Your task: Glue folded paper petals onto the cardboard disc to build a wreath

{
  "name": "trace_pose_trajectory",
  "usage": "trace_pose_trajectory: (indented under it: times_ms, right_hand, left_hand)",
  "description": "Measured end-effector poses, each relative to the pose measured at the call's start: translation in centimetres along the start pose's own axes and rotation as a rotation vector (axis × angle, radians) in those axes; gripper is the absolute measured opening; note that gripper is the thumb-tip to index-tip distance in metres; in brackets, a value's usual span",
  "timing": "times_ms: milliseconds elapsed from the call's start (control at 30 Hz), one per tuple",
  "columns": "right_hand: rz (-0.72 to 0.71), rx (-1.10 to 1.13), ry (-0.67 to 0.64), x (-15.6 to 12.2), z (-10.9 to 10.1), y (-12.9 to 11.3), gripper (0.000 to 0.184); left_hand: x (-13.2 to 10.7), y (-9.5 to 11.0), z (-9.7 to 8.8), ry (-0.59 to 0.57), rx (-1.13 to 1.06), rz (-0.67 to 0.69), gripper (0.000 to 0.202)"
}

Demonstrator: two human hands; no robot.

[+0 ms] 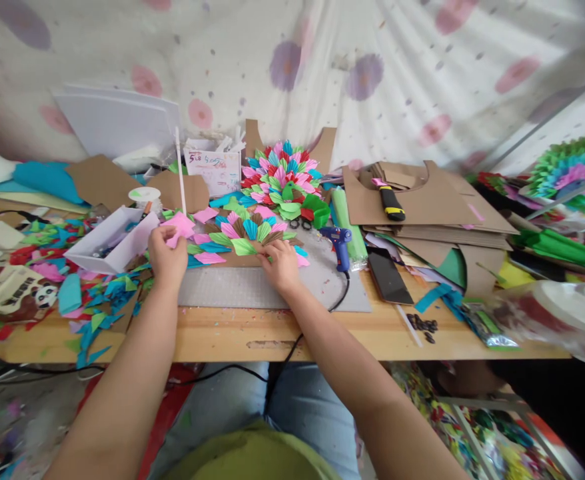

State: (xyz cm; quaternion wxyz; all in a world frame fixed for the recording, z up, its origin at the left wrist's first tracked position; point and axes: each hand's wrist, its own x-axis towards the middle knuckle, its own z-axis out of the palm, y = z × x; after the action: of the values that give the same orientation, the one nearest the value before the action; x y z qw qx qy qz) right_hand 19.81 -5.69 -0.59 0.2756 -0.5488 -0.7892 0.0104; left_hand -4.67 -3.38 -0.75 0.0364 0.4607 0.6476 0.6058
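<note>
My left hand [166, 257] is closed on a pink folded paper piece [180, 227], held just above the table's left part. My right hand [281, 265] presses its fingers down on the lower edge of a fan of folded paper leaves [245, 235] in pink, green, blue and brown, which lies on a grey cutting mat [242, 290]. Whether the right hand pinches one leaf is not clear. A finished round paper-leaf piece [285, 179] stands behind the fan.
A blue glue gun [340, 243] lies right of the fan, its cord running off the table edge. A white tray [115, 240] and paper scraps [80, 293] lie left. Cardboard sheets [422, 200], a yellow-black knife [391, 203] and a phone [387, 275] lie right.
</note>
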Motion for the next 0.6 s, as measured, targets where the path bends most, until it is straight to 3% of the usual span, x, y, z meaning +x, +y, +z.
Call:
trace_pose_trajectory:
  times_ms: [133, 233, 467, 600]
  right_hand:
    - [0.001, -0.006, -0.042, -0.1, -0.2, -0.1, 0.018]
    - [-0.025, -0.020, -0.075, -0.2, -0.4, -0.3, 0.018]
    - [-0.110, -0.052, -0.180, -0.2, -0.4, -1.1, 0.021]
    - [-0.133, -0.087, -0.215, -0.1, -0.3, -1.4, 0.020]
  left_hand:
    - [0.4, -1.0, -0.3, -0.188, 0.059, -0.103, 0.016]
    - [0.1, -0.7, 0.0, -0.264, 0.083, -0.103, 0.016]
    - [-0.6, -0.3, -0.1, -0.303, 0.227, -0.004, 0.015]
    - [-0.8, -0.2, -0.3, -0.207, 0.343, 0.172, 0.013]
